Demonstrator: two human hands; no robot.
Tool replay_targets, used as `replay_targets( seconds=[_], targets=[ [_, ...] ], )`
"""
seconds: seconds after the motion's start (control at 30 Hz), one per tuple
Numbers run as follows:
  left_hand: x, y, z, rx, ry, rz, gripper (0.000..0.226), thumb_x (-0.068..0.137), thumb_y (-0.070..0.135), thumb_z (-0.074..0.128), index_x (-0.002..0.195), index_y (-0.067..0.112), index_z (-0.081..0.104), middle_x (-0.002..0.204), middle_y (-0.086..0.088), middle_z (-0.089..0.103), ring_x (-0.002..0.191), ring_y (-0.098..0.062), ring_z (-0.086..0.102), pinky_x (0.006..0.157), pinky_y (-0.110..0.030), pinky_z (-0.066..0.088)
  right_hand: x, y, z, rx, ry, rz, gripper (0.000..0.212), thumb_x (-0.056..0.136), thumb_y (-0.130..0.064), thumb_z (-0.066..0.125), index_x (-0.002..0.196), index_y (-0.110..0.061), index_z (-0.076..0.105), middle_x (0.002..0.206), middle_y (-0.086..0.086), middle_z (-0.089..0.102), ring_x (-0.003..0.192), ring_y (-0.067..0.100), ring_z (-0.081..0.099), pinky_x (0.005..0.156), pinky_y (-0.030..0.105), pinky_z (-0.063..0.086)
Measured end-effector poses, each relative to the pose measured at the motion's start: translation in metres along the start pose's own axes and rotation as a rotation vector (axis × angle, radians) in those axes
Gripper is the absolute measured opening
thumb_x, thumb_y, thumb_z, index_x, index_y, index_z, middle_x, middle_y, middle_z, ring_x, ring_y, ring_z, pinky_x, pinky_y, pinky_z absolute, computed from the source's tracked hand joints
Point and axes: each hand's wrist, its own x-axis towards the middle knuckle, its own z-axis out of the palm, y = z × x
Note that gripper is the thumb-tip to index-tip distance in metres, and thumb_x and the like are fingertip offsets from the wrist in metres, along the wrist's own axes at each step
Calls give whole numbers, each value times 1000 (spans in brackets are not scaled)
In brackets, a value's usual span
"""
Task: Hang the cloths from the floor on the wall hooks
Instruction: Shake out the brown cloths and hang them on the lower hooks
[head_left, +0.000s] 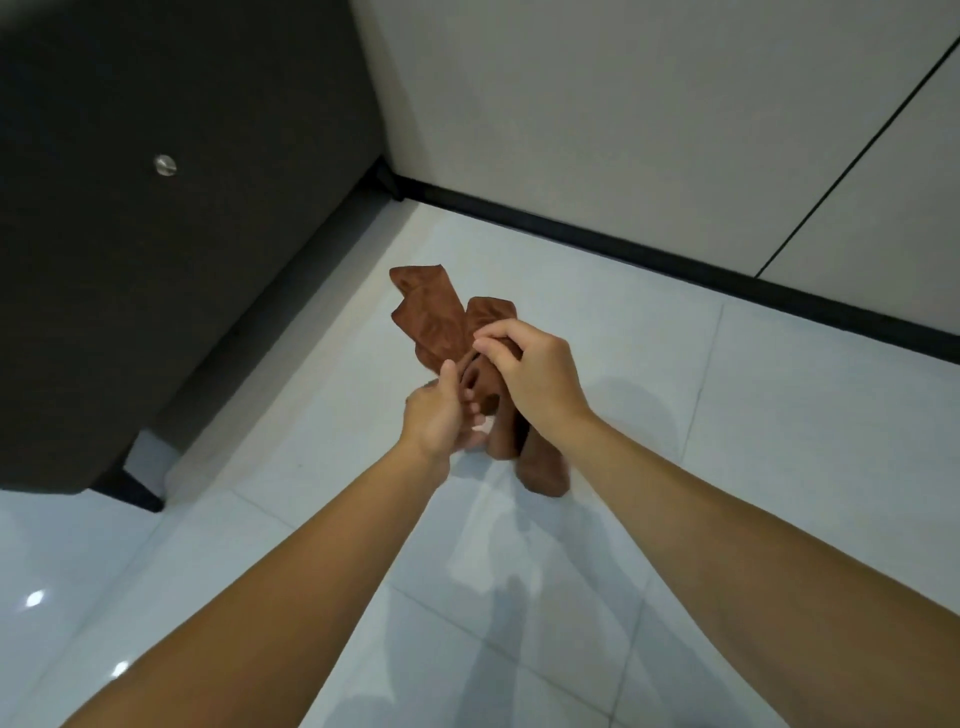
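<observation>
Item: rust-brown soft fabric cloth (436, 322), bunched between our left hand (439, 415) and right hand (535, 371), both pinching it. We judge it light, limp; best gripped at an edge.

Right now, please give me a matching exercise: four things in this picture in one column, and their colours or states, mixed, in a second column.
1 cloth
2 baseboard
3 round stud
4 floor

a silver
b pale, glossy
c brown, held by left hand and right hand
d black

Pairs: 1-c, 2-d, 3-a, 4-b
</observation>
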Motion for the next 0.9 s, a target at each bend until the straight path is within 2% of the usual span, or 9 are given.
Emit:
replay_targets(
  seconds=[0.07, 0.17, 0.23, 0.4, 0.47, 0.6, 0.67, 0.77, 0.9],
  targets=[
    [-34, 39, 2, -74, -71, -151, 61, 100, 53, 34, 90, 2, 66, 81, -12, 68, 78, -25, 67, 79, -41, 59, 0, -46, -21, -12, -62, 18, 17, 94, -24, 61, 107, -19, 71, 98, -10, 70, 92, 1, 62, 84, 13, 48],
    [-81, 102, 2, -144, -71, -179, 57, 99, 55, 36, 97, 8, 66, 87, -10, 70, 86, -24, 69, 80, -41, 58, -1, -116, -60, -20, -152, 8, 28, 96, -27, 59, 122, -19, 63, 106, -7, 70, 96, 2, 62, 87, 12, 47],
    [-111, 147, 1, -234, -103, -195, 51, 97, 55, 41, 100, 11, 67, 92, -9, 72, 91, -24, 70, 82, -41, 58, -1, -163, -88, -44, -176, -14, 25, 97, -27, 57, 119, -17, 64, 102, -6, 71, 93, 5, 64, 84, 13, 49],
    [-200, 267, -3, -280, -184, -112, 30, 90, 34, 65, 101, 7, 67, 76, -7, 69, 64, -17, 68, 57, -28, 55, -4, -287, -160, 34, -126, -14, 25, 102, -29, 47, 113, -17, 66, 99, -11, 67, 92, 3, 63, 80, 12, 51],
    [-235, 317, -7, -291, -171, -84, 25, 88, 19, 67, 105, 1, 67, 80, -13, 69, 65, -21, 68, 55, -28, 56, -7, -333, -191, 101, -124, 28, 25, 103, -31, 43, 114, -21, 64, 95, -12, 66, 89, 1, 63, 76, 10, 49],
    [-297, 415, -8, -335, -147, 22, 27, 93, 9, 59, 119, 3, 60, 100, -16, 67, 91, -27, 66, 90, -39, 54, -6, -415, -255, 188, -48, 41, 19, 103, -34, 42, 118, -33, 53, 82, -7, 66, 75, 8, 65, 69, 21, 52],
    [-327, 457, -4, -328, -169, 77, 29, 93, 10, 59, 120, 1, 59, 105, -18, 67, 96, -28, 67, 94, -41, 52, -3, -453, -289, 209, 43, 66, 19, 103, -33, 43, 119, -30, 52, 81, 2, 67, 68, 15, 67, 63, 28, 56],
    [-375, 516, 7, -319, -288, 151, 24, 94, 13, 58, 115, 1, 61, 90, -14, 68, 82, -24, 69, 78, -35, 56, -2, -502, -336, 136, 154, 83, 23, 103, -32, 42, 121, -24, 53, 90, 1, 66, 71, 16, 66, 65, 33, 55],
    [-439, 589, 21, -309, -515, 258, 11, 96, 16, 56, 100, 7, 61, 82, -9, 67, 71, -18, 69, 63, -27, 57, -16, -554, -387, -4, 227, 109, 36, 103, -40, 37, 132, -22, 48, 110, -3, 62, 88, 8, 62, 76, 25, 48]
  ],
)
